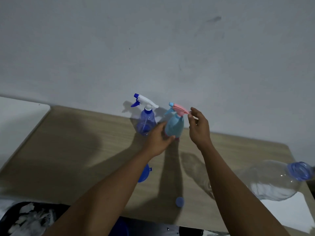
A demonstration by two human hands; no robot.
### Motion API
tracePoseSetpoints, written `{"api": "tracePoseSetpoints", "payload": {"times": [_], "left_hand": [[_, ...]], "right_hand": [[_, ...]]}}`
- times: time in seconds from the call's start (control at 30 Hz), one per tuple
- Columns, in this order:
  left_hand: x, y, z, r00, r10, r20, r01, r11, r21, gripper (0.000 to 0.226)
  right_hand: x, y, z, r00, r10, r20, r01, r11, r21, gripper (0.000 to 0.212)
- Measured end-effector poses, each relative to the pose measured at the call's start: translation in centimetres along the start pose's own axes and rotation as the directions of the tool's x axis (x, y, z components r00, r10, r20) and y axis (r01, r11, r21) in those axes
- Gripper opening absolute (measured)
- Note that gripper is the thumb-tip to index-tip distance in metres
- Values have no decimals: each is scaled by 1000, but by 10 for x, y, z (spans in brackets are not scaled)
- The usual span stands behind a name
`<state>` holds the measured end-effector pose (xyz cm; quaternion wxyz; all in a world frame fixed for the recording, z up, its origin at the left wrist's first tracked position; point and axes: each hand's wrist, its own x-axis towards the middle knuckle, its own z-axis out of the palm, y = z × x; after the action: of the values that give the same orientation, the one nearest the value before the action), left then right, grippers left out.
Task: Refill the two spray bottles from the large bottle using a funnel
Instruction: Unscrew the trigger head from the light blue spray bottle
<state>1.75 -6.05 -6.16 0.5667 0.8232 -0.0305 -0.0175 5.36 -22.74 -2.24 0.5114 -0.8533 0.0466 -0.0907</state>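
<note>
The left hand [158, 139] grips the lower body of the pale blue spray bottle [174, 126], which stands upright on the tabletop [76, 150] close to the wall. The right hand [199, 130] pinches the rear tip of its pink spray head [179, 109] between thumb and forefinger. The step appears to be turning that head on its thread, though whether off or on cannot be told, and the bottle's opaque wall hides its level. A pinch at the tip gives little purchase and may only swing the nozzle. It would be better to move the fingers down to the collar at the neck and twist there while the left hand keeps the base flat and steady. If the head is coming off, it should lift straight up so the dip tube clears the mouth without tipping the bottle. The dark blue spray bottle [147, 122] stands just beside it on the left, so the elbow needs care. The blue funnel [144, 174] lies partly hidden under the left forearm, a loose blue cap [179, 201] lies nearer the front edge, and the large bottle [272, 183] is well apart at the right.
</note>
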Motion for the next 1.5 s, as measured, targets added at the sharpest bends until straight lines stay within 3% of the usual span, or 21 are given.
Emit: {"api": "tracePoseSetpoints", "payload": {"times": [0.13, 0.37, 0.67, 0.93, 1.17, 1.3, 1.5], "left_hand": [[32, -12, 19, 998, -48, 48, 47, 999, 20, 69], [35, -26, 29, 995, -64, 75, 63, 998, 20, 71], [-35, 5, 11, 996, 53, 65, -43, 989, -142, 72], [-111, 65, -11, 979, 116, 169, -58, 946, -318, 84], [-159, 108, -18, 972, 177, 156, -123, 944, -307, 90], [-182, 126, -22, 973, 193, 128, -145, 937, -317, 89], [-209, 141, -28, 964, 220, 147, -171, 941, -291, 93]], "right_hand": [[16, 5, 1, 997, -19, 74, 20, 999, -25, 28], [12, 9, -1, 999, -7, 45, 10, 999, -52, 4], [-30, -32, -45, 999, -2, 48, -3, 995, 103, 10], [-81, -102, -100, 989, 84, 121, -110, 967, 229, 20], [-131, -135, -131, 993, -53, 109, 15, 945, 326, 19], [-157, -146, -145, 961, -181, 211, 93, 925, 369, 14], [-184, -160, -149, 986, -155, 54, 113, 881, 460, 21]]}}
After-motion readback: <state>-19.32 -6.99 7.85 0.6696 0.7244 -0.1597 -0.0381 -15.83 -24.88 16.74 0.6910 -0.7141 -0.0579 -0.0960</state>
